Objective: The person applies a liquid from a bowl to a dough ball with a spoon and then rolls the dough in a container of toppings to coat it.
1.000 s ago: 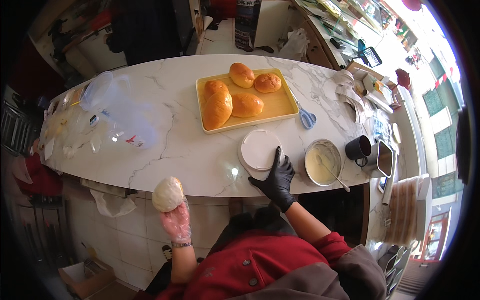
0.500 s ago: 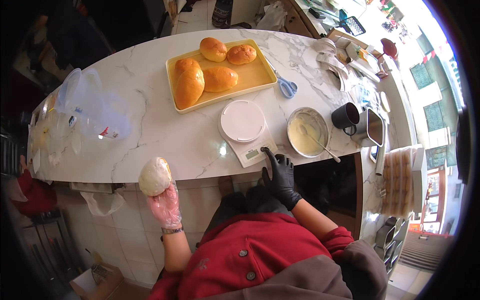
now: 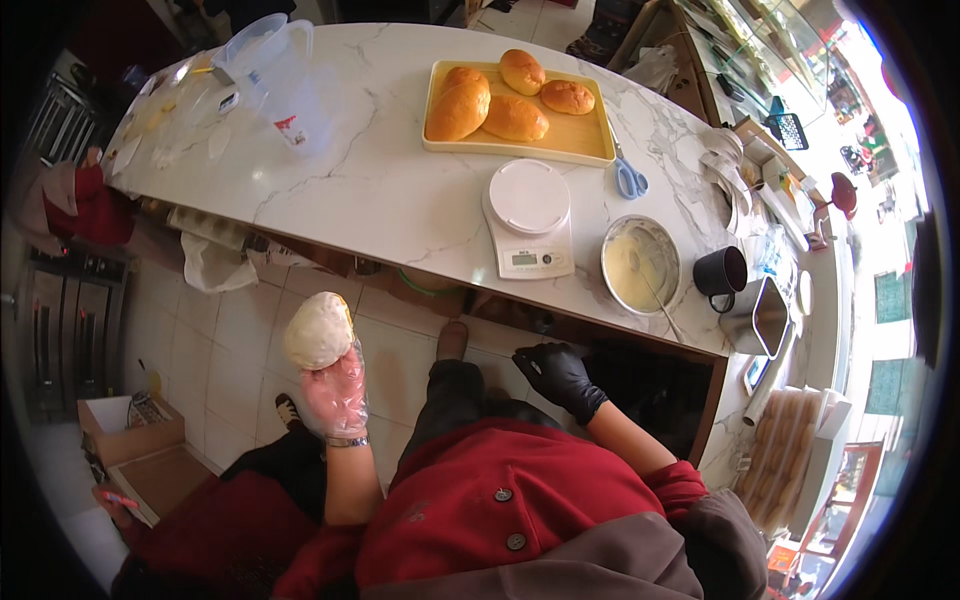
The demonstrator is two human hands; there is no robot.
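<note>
Presently, a white-coated bun (image 3: 318,330) is grasped by the left hand (image 3: 336,388). Ahead of the released, half-curled right hand (image 3: 560,380), a scale (image 3: 531,218) is seen.

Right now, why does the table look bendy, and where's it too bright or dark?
Head view: the fisheye lens bends the marbled counter; glare whitens the outdoors at right. Head view: the opening under the counter looks nearly black, while the white-coated bun shows clearly.

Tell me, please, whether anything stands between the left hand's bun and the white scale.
No object visibly blocks the way from the coated bun in the left hand to the white scale; the front edge of the counter lies between.
</note>
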